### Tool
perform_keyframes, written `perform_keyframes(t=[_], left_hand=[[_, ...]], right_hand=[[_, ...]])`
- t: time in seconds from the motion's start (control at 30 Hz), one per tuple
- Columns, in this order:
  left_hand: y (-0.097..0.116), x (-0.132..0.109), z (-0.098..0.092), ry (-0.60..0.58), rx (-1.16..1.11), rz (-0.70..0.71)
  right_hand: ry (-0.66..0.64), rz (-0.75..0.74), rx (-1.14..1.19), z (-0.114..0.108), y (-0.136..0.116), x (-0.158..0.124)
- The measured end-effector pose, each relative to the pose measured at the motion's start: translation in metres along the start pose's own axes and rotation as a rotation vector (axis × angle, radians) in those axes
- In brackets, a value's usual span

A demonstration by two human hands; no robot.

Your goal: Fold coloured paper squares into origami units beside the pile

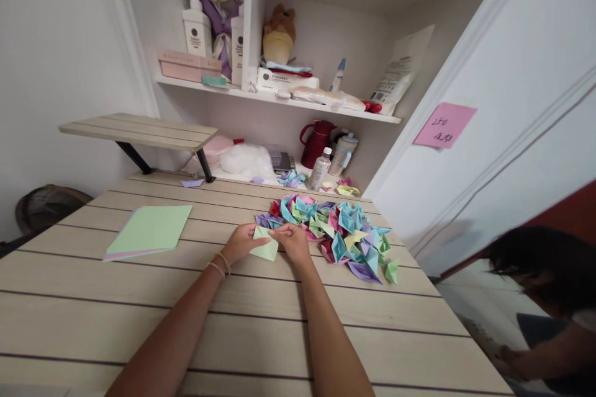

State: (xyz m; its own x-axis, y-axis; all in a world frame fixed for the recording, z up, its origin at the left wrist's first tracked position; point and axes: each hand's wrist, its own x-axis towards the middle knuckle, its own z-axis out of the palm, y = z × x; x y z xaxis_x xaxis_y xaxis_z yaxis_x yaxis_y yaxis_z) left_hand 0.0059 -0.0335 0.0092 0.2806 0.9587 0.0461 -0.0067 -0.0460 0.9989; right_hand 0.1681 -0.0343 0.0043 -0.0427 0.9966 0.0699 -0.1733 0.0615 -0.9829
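A small folded piece of pale green paper is held between my two hands above the wooden table. My left hand grips its left side, thumb laid over the front. On its upper right edge, my right hand pinches the paper between thumb and fingers. Just beyond and to the right spreads a heap of folded paper boats in blue, green, purple, pink and yellow. Off to the left lies a stack of square paper sheets, green on top with pink and purple showing beneath.
A raised wooden shelf on black legs stands at the back left of the table. Behind the boats are a clear bottle, a red jug and a light blue cup. Another person is low at the right.
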Motion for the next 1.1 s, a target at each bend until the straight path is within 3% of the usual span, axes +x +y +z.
perform_keyframes(t=[0.2,0.53,0.7,0.8,0.97,1.1], left_hand=[[0.002,0.0,0.0,-0.009,-0.007,-0.014],[0.006,-0.002,-0.006,-0.041,-0.051,-0.143],[0.007,-0.002,-0.004,-0.052,-0.11,-0.128],[0.009,-0.002,-0.001,-0.066,-0.163,-0.108],[0.007,-0.002,-0.001,-0.022,-0.174,-0.138],[0.006,0.0,-0.001,0.11,-0.332,-0.122]], right_hand=[[-0.142,0.054,0.07,-0.004,0.002,0.003],[0.089,-0.032,0.048,-0.005,-0.003,0.003],[0.116,-0.061,0.07,-0.004,-0.005,0.003],[0.058,-0.072,0.056,-0.002,-0.007,0.0],[-0.028,-0.077,0.023,0.001,-0.009,-0.002],[-0.006,-0.12,0.049,0.001,-0.01,-0.002]])
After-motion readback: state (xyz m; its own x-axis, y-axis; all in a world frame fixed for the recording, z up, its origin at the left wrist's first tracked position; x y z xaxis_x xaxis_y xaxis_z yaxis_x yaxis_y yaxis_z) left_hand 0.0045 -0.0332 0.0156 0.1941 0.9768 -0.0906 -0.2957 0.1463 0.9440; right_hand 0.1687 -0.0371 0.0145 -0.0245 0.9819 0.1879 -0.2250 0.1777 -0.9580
